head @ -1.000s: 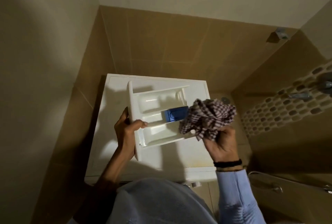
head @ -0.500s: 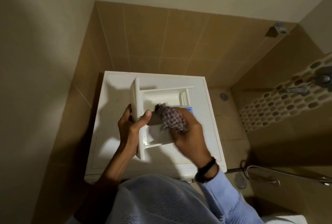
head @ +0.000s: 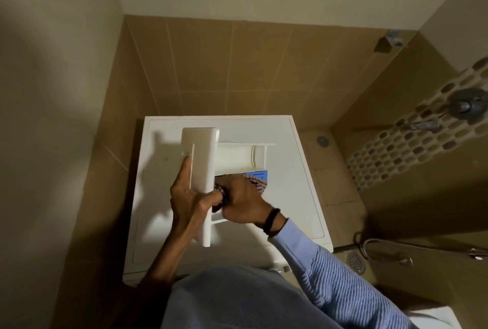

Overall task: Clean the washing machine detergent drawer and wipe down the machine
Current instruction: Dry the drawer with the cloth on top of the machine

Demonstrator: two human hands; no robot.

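So, versus half second ago: detergent drawer (head: 203, 159) tipped up, front panel face now toward me instead of edge-on; right hand (head: 243, 204) pushed checked cloth (head: 257, 183) closer to panel end. Drawer sits over washing machine top (head: 287, 170), between both hands. Left hand (head: 188, 196) grasping front panel, fingers along its face, thumb hooked round inner side. Right hand clenched on cloth inside near compartment, beside blue insert (head: 260, 175). Drawer body runs left-right, panel end left, back end pointing right toward mosaic wall (head: 390, 154)
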